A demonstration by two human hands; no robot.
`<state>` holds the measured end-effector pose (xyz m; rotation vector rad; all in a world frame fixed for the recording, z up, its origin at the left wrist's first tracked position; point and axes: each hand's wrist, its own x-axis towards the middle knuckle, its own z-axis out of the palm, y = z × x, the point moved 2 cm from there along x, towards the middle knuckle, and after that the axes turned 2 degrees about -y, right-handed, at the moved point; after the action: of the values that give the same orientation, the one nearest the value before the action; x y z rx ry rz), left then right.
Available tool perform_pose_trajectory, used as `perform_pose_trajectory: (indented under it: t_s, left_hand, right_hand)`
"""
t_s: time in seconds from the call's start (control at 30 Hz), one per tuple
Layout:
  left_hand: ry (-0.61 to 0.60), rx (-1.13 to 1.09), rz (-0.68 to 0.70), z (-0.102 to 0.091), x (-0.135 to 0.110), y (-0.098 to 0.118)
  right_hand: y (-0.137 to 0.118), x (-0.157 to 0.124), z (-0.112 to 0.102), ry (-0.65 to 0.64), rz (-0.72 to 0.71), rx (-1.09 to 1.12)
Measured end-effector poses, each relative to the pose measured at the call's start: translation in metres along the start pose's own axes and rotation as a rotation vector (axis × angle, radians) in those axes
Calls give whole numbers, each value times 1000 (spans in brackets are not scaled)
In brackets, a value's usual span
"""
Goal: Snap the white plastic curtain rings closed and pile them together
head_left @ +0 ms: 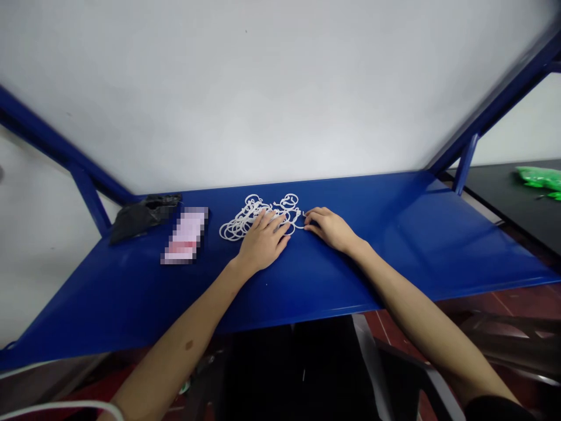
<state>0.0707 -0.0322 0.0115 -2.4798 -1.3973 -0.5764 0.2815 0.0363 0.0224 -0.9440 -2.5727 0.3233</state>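
A tangled pile of thin white cord loops (234,230), some with small knots, lies on the blue table (298,292). My left hand (263,242) rests palm down over the front of the pile, its fingers spread and touching the cords. Just to the right, my right hand (329,228) is closed in a pinch at the end of a white cord loop (299,227) at the pile's edge. Its fingertips partly hide that end. Part of the pile is covered by my left hand.
Left of the pile lies a phone-like slab (186,234), blurred out, beside a crumpled black plastic bag (142,216). Blue frame bars (90,199) rise at both table ends, and a white wall (280,105) stands behind. Bright green packets (541,178) sit on a dark table at right.
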Motion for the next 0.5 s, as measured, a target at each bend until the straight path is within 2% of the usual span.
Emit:
perform_pose_trajectory:
  t_s: [0.17, 0.3, 0.5]
  left_hand:
    - [-41, 8, 54, -3, 3, 5]
    - [-95, 11, 46, -2, 5, 6]
    - [-93, 14, 23, 2, 4, 4]
  right_hand:
    - [3, -3, -3, -6, -8, 59]
    - [2, -3, -7, -13, 9, 28]
    - [7, -7, -16, 23, 149, -80]
